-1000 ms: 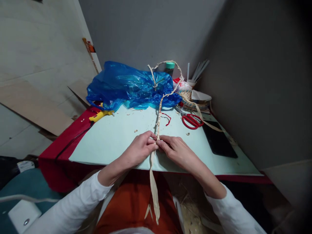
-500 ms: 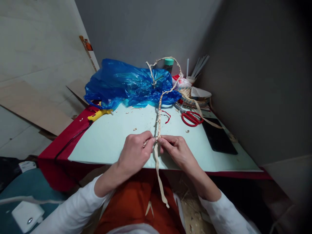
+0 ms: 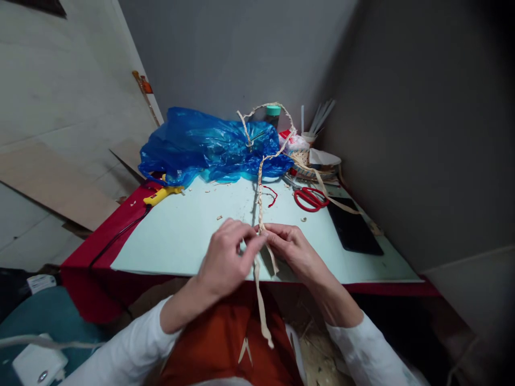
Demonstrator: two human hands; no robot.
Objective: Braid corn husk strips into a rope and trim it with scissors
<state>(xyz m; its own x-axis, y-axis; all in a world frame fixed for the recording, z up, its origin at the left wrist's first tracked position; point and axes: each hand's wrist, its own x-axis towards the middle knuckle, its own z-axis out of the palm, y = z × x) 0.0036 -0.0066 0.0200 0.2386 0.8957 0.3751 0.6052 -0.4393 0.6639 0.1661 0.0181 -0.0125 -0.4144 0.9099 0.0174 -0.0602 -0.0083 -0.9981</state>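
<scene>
A pale braided cord [image 3: 260,187] runs from the blue plastic bag [image 3: 197,142] toward me, and its loop rises at the back. Below the braid, loose flat strands [image 3: 260,305] hang over the table edge. My right hand [image 3: 292,246] pinches the lower end of the braid between thumb and fingers. My left hand [image 3: 231,254] is beside it, thumb and index finger closed at the strands, their tips meeting the right fingertips. Beside the braid lies a red thread [image 3: 273,197].
Red-handled scissors [image 3: 310,199] and a black tablet [image 3: 354,228] lie on the right. A yellow glue gun [image 3: 163,195] with a black cable is at left. Behind stand a basket [image 3: 316,169], a green-lidded jar [image 3: 272,115] and white sticks [image 3: 322,115].
My left hand has shifted right, its thumb and index finger now over the braid's end. A short strand now hangs below my right fingers. The whole view has shifted slightly.
</scene>
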